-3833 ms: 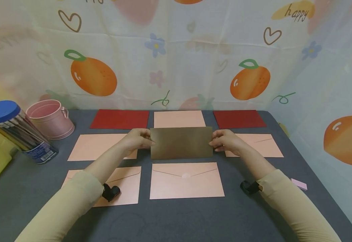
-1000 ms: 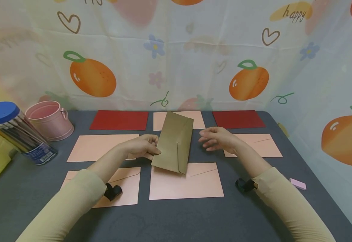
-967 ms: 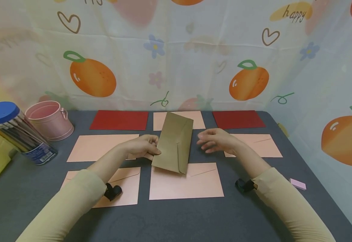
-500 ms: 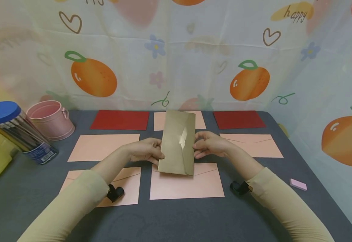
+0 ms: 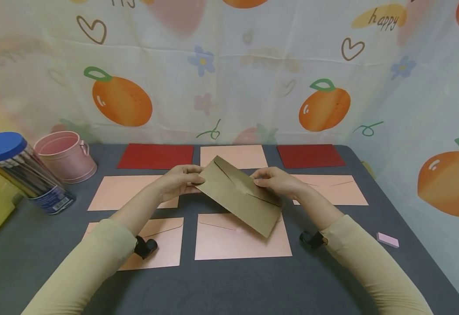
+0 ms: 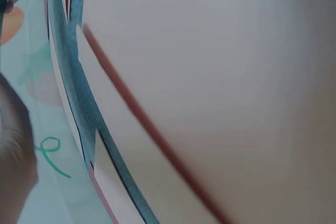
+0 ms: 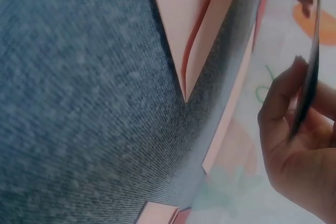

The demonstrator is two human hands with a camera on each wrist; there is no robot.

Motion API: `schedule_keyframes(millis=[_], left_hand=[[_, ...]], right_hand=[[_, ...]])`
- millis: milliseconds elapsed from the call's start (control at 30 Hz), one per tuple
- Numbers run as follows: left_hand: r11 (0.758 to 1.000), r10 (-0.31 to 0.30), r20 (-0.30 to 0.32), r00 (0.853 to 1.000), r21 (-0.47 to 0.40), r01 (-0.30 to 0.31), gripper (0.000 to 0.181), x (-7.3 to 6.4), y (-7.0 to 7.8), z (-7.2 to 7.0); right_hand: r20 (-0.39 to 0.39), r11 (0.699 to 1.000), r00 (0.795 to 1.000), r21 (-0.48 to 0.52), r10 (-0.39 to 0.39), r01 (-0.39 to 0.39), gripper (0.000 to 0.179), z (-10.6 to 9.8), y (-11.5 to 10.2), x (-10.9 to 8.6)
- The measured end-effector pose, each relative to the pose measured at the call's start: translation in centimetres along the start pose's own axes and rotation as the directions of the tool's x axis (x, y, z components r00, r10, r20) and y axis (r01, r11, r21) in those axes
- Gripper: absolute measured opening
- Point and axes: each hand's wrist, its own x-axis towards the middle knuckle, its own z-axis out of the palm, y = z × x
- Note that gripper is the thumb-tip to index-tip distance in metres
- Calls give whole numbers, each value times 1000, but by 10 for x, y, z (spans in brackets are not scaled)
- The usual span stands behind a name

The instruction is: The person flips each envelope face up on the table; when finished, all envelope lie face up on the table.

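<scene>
Gold envelope (image 5: 233,199) has swung from roughly lengthwise half a second ago to a diagonal, near end now out to the person's right; flap side still faces up. Left hand (image 5: 180,180) pinches the left short end, right hand (image 5: 280,180) pinches the far long edge. It's held over the front-middle pink envelope (image 5: 229,245), partly hiding it in the head view; can't tell if a corner touches. Read: being reoriented in hand, not yet laid down.

Both forearms (image 5: 135,211) angle inward, right grip (image 5: 275,180) pinching between thumb and fingers, left grip (image 5: 179,180) apparently likewise.
</scene>
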Motion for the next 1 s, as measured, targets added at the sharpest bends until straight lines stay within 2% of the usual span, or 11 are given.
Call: schedule_keyframes(millis=[100,233,400,533,633,700,767,900,967,1000], left_hand=[[998,-35,-6,999,60,35,52,0,-1,0],[996,-44,-20,999,75,45,43,-2,-4,-1],[997,-50,-21,999,54,51,28,-3,-8,-4],[987,-83,-31,996,133,86,21,-4,-11,-3],[964,-76,-24,997,255,80,33,-5,-13,0],[937,-54,-34,998,343,62,45,-4,-15,3],[891,-21,-56,998,452,44,52,-3,-16,7],[772,32,-117,993,633,50,40,-1,-15,14],[729,48,-125,991,682,51,35,0,-14,17],[716,53,-127,990,696,51,34,0,-14,18]], right_hand=[[-22,1000,1000,-25,-20,19,27,-3,1,1],[-86,999,996,-35,-4,1,32,-10,8,3],[-130,997,991,73,26,-16,38,-26,21,3],[-128,992,992,127,5,12,39,-35,28,1],[-130,994,991,111,6,8,39,-37,30,2],[-139,995,990,95,15,-2,39,-36,31,5],[-142,997,990,81,23,-12,40,-35,32,9],[-139,997,989,66,59,-50,43,-33,36,17],[-144,996,987,53,73,-66,46,-32,37,19],[-156,996,985,47,80,-74,46,-32,37,20]])
